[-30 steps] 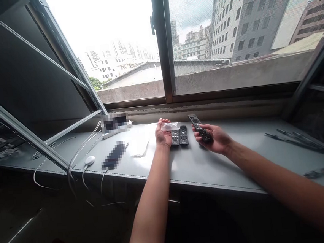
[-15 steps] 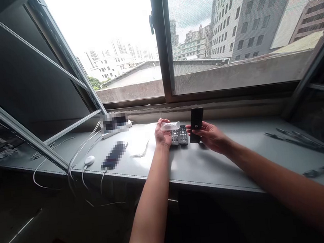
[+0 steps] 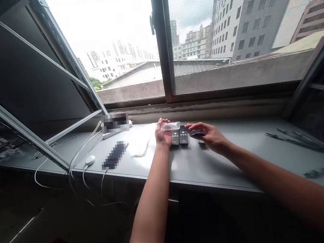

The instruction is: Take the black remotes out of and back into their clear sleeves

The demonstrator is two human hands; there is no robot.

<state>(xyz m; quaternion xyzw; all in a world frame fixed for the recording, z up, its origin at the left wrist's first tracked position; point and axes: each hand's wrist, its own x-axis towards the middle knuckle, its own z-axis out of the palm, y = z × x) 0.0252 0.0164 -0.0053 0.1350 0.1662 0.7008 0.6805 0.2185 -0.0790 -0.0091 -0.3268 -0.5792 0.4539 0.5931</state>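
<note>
My left hand [image 3: 162, 135] is closed around a rolled, translucent white plastic sleeve [image 3: 170, 126], which sticks out to the right over the table. Two black remote controls [image 3: 183, 135] with rows of buttons lie side by side just right of that hand, partly covered by the sleeve and fingers. My right hand [image 3: 211, 136] grips another black remote control [image 3: 196, 133], tipped so that mostly its end faces me. Under the right hand a small object on the table is largely hidden.
Thin white sheets [image 3: 139, 146], a blurred-out phone [image 3: 115, 155] and a white round charger [image 3: 90, 160] with cables lie on the grey table [image 3: 183, 169] to the left. A white power strip [image 3: 117, 131] sits behind. Dark metal strips [image 3: 298, 139] lie at right; a metal frame [image 3: 68, 75] leans at left.
My right hand has tipped the remote control from upright to nearly flat, so it now shows end-on. The left hand and the sleeve have stayed in place.
</note>
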